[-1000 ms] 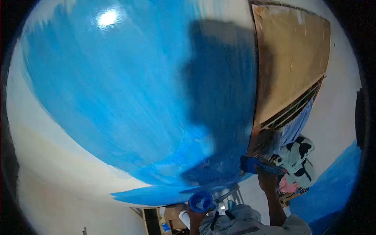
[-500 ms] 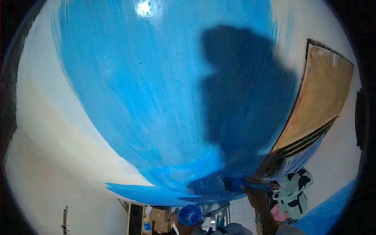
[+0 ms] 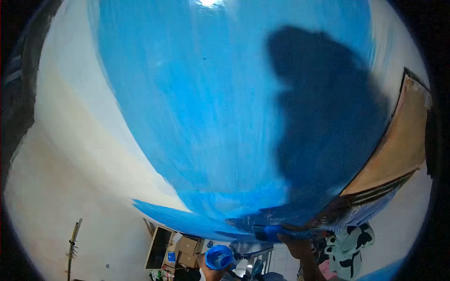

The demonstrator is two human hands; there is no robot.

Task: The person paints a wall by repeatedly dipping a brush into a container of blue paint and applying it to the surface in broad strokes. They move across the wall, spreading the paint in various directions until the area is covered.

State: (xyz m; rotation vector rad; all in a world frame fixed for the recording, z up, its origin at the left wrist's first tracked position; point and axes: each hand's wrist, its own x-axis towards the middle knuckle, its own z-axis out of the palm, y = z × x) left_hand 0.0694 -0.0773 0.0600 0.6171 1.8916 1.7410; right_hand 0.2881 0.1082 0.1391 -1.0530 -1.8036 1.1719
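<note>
My right hand [image 3: 296, 244] grips a wide paintbrush [image 3: 268, 232], its bristles loaded with blue and lying against the lower part of the blue-painted wall [image 3: 201, 122]. The brush points left, with my fingers wrapped around its handle end. Low in the middle, my left hand [image 3: 207, 270] holds a small blue paint container [image 3: 219, 257] from the side, its round mouth turned up toward me. A dark shadow covers the right of the painted area and falls over the brush as well.
Unpainted cream wall [image 3: 89, 136] borders the blue on the left. A brown board-covered opening [image 3: 393, 140] with cloth below it is on the right, above a black-and-white patterned fabric [image 3: 349, 250]. Cardboard boxes [image 3: 187, 248] stand below, beside a tiled floor [image 3: 283, 257].
My view has shifted, so the wall and opening appear farther right. The brush has moved left and lower along the wall. The container's opening shows more fully.
</note>
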